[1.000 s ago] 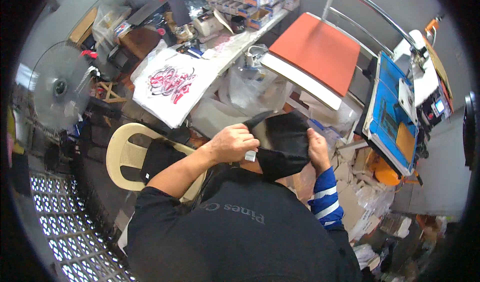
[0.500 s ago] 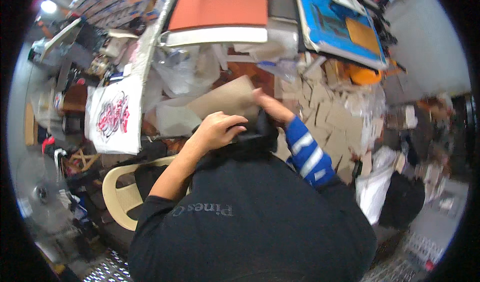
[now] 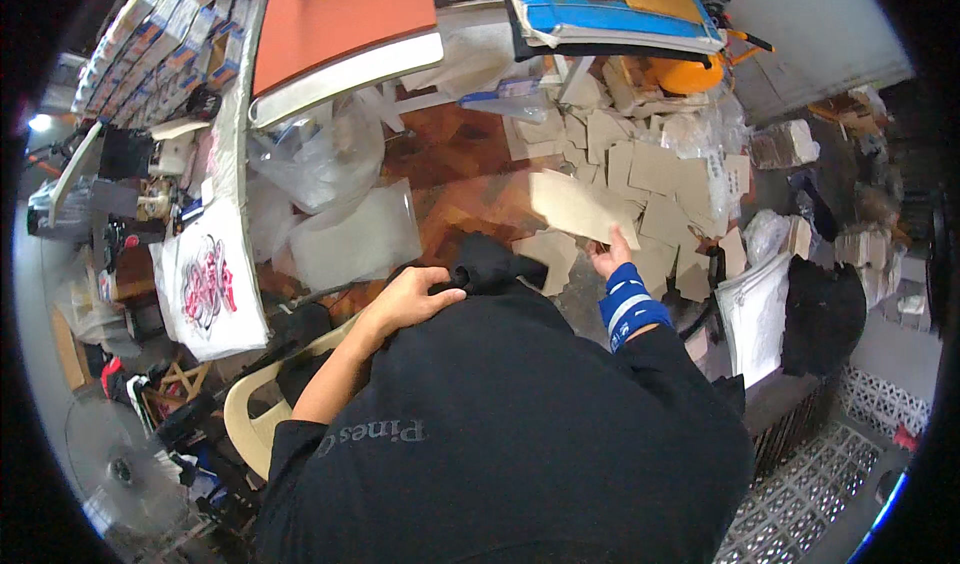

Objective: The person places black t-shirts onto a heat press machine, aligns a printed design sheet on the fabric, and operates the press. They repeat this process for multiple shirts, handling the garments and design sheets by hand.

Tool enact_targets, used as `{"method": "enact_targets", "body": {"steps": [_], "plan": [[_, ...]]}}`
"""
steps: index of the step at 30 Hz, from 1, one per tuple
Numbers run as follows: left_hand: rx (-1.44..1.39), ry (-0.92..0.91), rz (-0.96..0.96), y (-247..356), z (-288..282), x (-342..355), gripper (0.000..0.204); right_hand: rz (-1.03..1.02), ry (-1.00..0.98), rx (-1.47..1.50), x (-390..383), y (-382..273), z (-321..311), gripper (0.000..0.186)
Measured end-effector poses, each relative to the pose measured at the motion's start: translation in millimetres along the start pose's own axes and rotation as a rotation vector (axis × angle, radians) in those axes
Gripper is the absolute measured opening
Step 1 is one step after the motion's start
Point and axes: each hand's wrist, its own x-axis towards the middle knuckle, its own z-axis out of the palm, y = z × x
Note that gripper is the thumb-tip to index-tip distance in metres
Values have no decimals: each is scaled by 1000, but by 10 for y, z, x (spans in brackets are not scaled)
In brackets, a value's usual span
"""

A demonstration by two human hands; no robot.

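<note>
My right hand reaches out to the right and pinches the near edge of a tan cardboard sheet, slightly blurred, above a scatter of cardboard pieces on the floor. A blue band with white stripes circles that wrist. Close to my body, my left hand is closed with bent fingers on a bunched black cloth. Part of that cloth merges with my black shirt, so its full shape is hidden.
Ahead stand a table with an orange-red top and a blue-covered stack. Clear plastic bags lie below. At left hangs a white sheet with a red print. A cream plastic chair is beside me; a white stack stands right.
My right hand has moved from in front of my body out to the right, carrying the cardboard sheet away from the black cloth. The left hand stays near my body. The view has shifted rightward.
</note>
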Motion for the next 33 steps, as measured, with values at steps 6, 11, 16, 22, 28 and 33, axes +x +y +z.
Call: {"method": "enact_targets", "body": {"steps": [6, 11, 16, 22, 28, 33], "plan": [[-62, 16, 73, 61, 60, 66, 36, -692, -773, -1519, -768, 510, 774, 76], [83, -27, -71, 45, -418, 33, 60, -616, -1312, -1788, -1477, 1013, 1596, 44], [636, 146, -349, -665, -934, -399, 34, -894, -1032, -1652, -1839, 518, 2138, 19], [-57, 779, 12, -1383, -1587, -414, 9, -1066, -931, -1758, -2046, 19, 2702, 28], [103, 367, 46, -925, -1752, -161, 35, -902, -710, -1404, -2058, -341, 2829, 17], [390, 17, 38, -1274, -1620, 93, 27, -622, -745, -1725, -2126, -67, 2516, 19]]}}
